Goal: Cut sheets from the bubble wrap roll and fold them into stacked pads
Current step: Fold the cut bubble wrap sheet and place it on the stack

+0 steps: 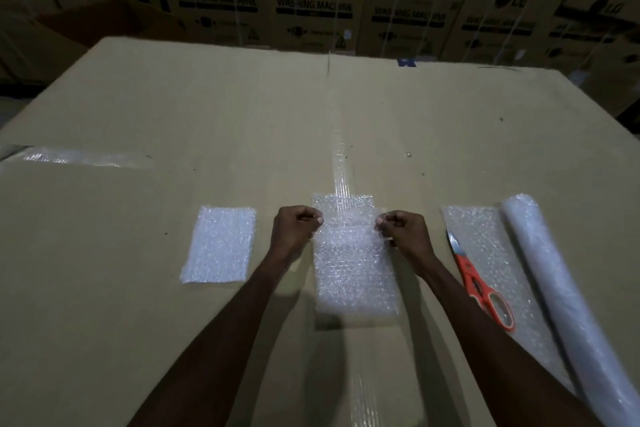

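A cut bubble wrap sheet (353,274) lies on the cardboard work surface (242,121) in front of me. My left hand (294,229) pinches its left edge and my right hand (401,232) pinches its right edge, both near the far end, where the sheet is partly folded over. A folded pad (220,244) lies flat to the left. The bubble wrap roll (554,291) lies at the right with a loose length (485,239) spread beside it. Orange-handled scissors (481,284) rest on that loose length.
The surface is a large taped cardboard box; clear tape (341,163) runs down its middle seam. Stacked washing machine cartons (311,10) form a wall behind. An open cardboard flap (104,24) stands at the far left.
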The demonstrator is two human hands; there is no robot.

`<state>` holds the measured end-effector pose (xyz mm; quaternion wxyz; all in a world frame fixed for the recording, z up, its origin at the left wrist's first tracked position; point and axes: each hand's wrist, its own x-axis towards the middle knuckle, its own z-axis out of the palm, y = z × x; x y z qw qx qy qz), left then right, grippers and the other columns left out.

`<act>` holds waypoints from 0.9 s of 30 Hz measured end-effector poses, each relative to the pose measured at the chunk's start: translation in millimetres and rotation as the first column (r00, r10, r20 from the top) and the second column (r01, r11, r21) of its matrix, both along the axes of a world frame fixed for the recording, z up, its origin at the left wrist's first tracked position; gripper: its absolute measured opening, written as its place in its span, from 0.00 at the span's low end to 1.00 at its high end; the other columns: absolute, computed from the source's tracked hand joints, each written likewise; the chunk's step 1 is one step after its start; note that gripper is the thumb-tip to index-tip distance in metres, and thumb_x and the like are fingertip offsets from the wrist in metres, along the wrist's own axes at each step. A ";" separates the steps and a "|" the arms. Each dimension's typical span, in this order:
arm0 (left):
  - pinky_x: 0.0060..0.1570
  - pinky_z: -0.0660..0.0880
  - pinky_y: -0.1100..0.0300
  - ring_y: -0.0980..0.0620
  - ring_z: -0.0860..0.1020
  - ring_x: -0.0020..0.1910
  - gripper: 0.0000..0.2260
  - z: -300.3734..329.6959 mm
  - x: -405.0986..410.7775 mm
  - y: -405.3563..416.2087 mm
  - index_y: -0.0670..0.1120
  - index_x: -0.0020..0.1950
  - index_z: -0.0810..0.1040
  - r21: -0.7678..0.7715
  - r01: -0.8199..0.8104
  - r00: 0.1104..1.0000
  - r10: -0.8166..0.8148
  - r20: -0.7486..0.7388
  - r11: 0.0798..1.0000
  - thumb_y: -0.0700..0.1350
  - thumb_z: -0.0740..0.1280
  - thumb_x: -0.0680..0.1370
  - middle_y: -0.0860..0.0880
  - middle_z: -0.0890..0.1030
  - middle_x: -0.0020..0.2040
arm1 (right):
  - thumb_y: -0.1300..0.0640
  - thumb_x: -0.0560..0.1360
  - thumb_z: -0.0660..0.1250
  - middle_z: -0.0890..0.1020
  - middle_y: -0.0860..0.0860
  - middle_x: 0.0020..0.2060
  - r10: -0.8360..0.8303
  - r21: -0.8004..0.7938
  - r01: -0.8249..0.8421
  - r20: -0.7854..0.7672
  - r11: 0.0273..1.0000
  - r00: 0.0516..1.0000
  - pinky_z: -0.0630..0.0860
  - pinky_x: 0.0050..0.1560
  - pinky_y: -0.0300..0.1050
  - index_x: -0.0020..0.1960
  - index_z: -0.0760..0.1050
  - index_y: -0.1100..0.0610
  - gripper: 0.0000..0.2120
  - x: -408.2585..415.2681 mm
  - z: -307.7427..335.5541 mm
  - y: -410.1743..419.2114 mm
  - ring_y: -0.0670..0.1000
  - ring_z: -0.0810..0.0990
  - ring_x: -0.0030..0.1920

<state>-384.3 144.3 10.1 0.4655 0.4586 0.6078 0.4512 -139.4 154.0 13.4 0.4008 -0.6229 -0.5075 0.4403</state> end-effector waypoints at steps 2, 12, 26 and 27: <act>0.40 0.75 0.59 0.56 0.80 0.34 0.04 -4.5 1.0 14.7 0.47 0.42 0.86 0.015 -0.031 0.997 0.032 -0.066 0.999 0.38 0.76 0.72 0.50 0.85 0.37 | 0.62 0.76 0.75 0.85 0.54 0.35 -0.017 0.009 0.016 0.033 1.000 0.999 0.78 0.36 0.43 0.44 0.85 0.58 0.02 0.2 -4.4 13.0 0.49 0.80 0.34; 0.43 0.72 0.62 0.55 0.83 0.45 0.03 -16.0 7.2 60.6 0.53 0.44 0.84 -0.023 -0.123 0.919 0.105 -0.379 0.992 0.49 0.76 0.72 0.56 0.85 0.43 | 0.52 0.74 0.77 0.86 0.48 0.36 -0.022 0.050 0.005 0.354 0.999 0.935 0.75 0.39 0.43 0.44 0.86 0.53 0.05 -5.6 -27.4 66.3 0.47 0.82 0.34; 0.60 0.75 0.37 0.42 0.75 0.68 0.21 -63.0 44.1 -15.5 0.41 0.68 0.76 0.258 0.308 0.541 0.055 -0.839 0.916 0.49 0.55 0.81 0.42 0.77 0.68 | 0.54 0.80 0.60 0.83 0.58 0.62 0.026 0.246 -0.262 0.680 0.933 0.732 0.79 0.57 0.53 0.64 0.80 0.61 0.18 -53.7 -32.5 -25.2 0.59 0.83 0.59; 0.64 0.71 0.34 0.42 0.71 0.72 0.23 -66.7 46.1 -20.8 0.42 0.71 0.74 0.185 0.312 0.518 -0.004 -0.856 0.932 0.50 0.53 0.82 0.43 0.73 0.72 | 0.54 0.81 0.58 0.80 0.59 0.66 0.089 0.187 -0.301 0.699 0.935 0.709 0.76 0.63 0.54 0.67 0.78 0.62 0.20 -54.2 -41.6 -30.3 0.59 0.80 0.65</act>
